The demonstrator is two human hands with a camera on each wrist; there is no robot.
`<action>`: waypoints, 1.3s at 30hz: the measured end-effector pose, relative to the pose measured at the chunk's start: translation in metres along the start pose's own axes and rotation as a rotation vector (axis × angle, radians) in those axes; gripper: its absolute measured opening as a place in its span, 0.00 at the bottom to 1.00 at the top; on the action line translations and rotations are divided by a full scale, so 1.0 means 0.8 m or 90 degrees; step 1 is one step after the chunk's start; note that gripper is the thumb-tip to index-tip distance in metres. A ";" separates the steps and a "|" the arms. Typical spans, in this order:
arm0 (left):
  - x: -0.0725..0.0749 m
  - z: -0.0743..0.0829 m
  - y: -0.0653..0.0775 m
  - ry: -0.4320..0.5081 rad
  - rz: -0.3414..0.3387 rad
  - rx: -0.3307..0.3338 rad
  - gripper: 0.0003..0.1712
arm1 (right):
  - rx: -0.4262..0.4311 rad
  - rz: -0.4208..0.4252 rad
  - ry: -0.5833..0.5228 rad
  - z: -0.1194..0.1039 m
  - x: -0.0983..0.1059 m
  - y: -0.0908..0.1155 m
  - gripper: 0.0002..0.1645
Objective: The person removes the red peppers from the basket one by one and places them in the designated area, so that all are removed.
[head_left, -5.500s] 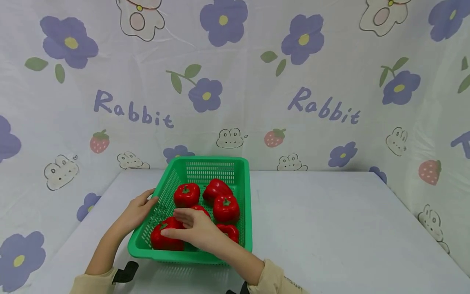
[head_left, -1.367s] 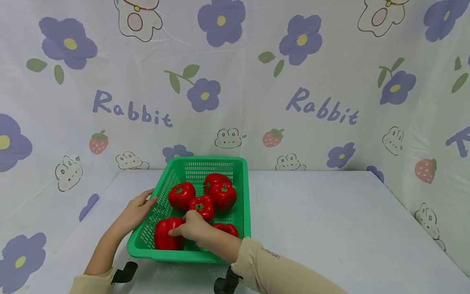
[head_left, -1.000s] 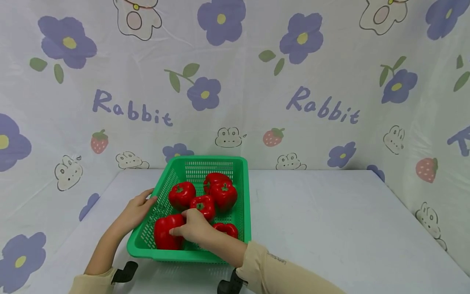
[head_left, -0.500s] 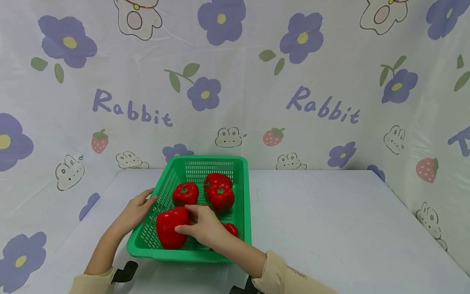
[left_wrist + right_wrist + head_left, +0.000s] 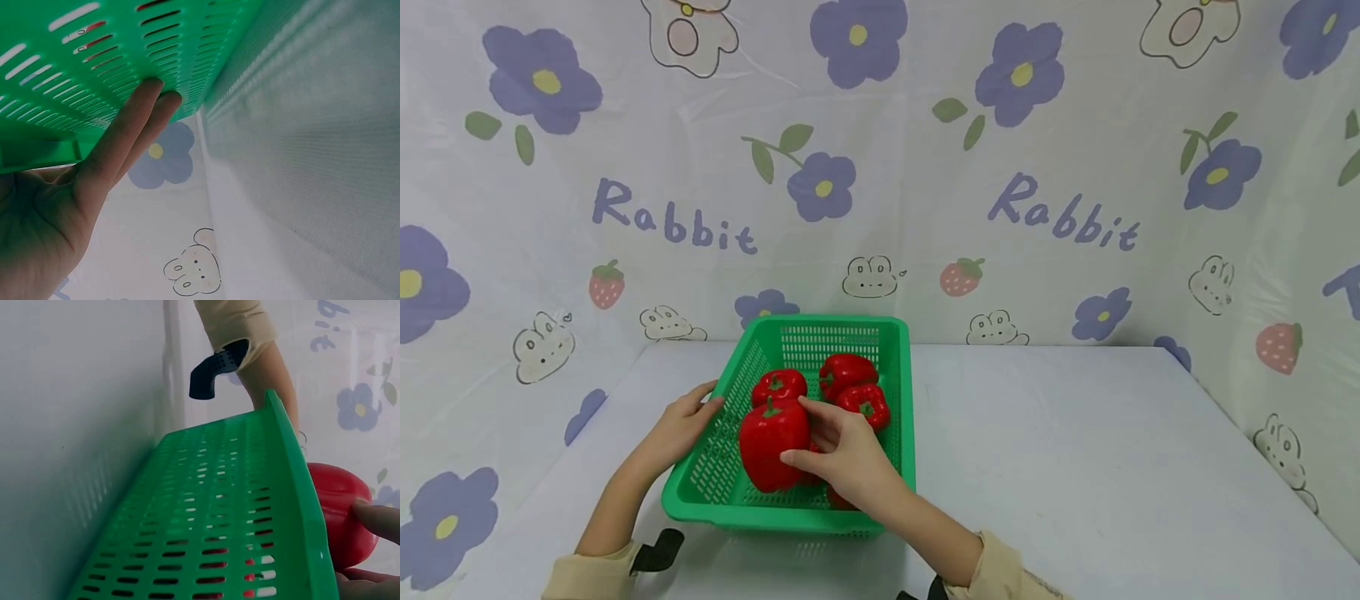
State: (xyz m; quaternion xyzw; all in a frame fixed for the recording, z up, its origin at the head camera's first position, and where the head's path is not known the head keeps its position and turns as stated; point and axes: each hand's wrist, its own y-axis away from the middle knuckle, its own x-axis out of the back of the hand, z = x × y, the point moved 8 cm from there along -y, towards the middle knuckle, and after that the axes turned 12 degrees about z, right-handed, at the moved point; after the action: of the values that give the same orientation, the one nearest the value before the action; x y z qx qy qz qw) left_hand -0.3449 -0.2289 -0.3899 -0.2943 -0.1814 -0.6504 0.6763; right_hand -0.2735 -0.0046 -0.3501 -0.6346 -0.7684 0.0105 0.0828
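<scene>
In the head view, my right hand (image 5: 853, 458) grips a red bell pepper (image 5: 772, 446) between thumb and fingers, raised above the floor of the green basket (image 5: 901, 358). The pepper's green stem points up. Several other red bell peppers lie below and behind, one at the back left (image 5: 778, 385), one at the back right (image 5: 847, 371); two are partly hidden by my right hand. My left hand (image 5: 681, 427) holds the basket's left side at the rim. The left wrist view shows two straight fingers (image 5: 128, 128) against its slotted outer wall.
The basket stands on a white table (image 5: 1060, 450), whose surface stretches to its right. A white curtain (image 5: 925, 208) printed with flowers and rabbits hangs behind. Black wrist mounts (image 5: 657, 550) sit at both cuffs.
My right hand has lifted the pepper from the basket's front left, moving it up and right. A pepper at the right has rolled, its stem now facing front. My left hand stays put.
</scene>
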 end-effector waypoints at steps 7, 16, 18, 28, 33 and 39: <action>0.000 -0.006 -0.002 -0.011 0.005 0.000 0.33 | 0.035 0.023 -0.034 -0.004 0.024 0.001 0.38; 0.001 -0.004 -0.002 -0.023 0.009 -0.006 0.33 | 0.061 0.090 -0.041 -0.010 0.071 -0.002 0.41; 0.001 -0.004 -0.001 -0.023 0.007 -0.005 0.33 | 0.073 0.113 -0.043 -0.013 0.083 -0.004 0.41; 0.001 -0.005 -0.002 -0.028 0.009 -0.002 0.33 | 0.097 0.187 -0.035 -0.013 0.140 -0.008 0.41; 0.001 -0.007 -0.002 -0.024 0.010 -0.001 0.33 | 0.090 0.232 -0.037 -0.005 0.173 -0.011 0.42; 0.001 -0.005 -0.002 -0.018 0.005 -0.004 0.33 | 0.068 0.292 0.003 0.010 0.214 -0.013 0.43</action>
State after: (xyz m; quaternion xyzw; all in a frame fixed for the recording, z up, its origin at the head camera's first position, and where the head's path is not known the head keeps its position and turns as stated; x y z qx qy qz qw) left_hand -0.3470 -0.2319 -0.3920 -0.3062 -0.1873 -0.6442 0.6754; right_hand -0.3155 0.1612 -0.3374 -0.7874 -0.6021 0.0685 0.1135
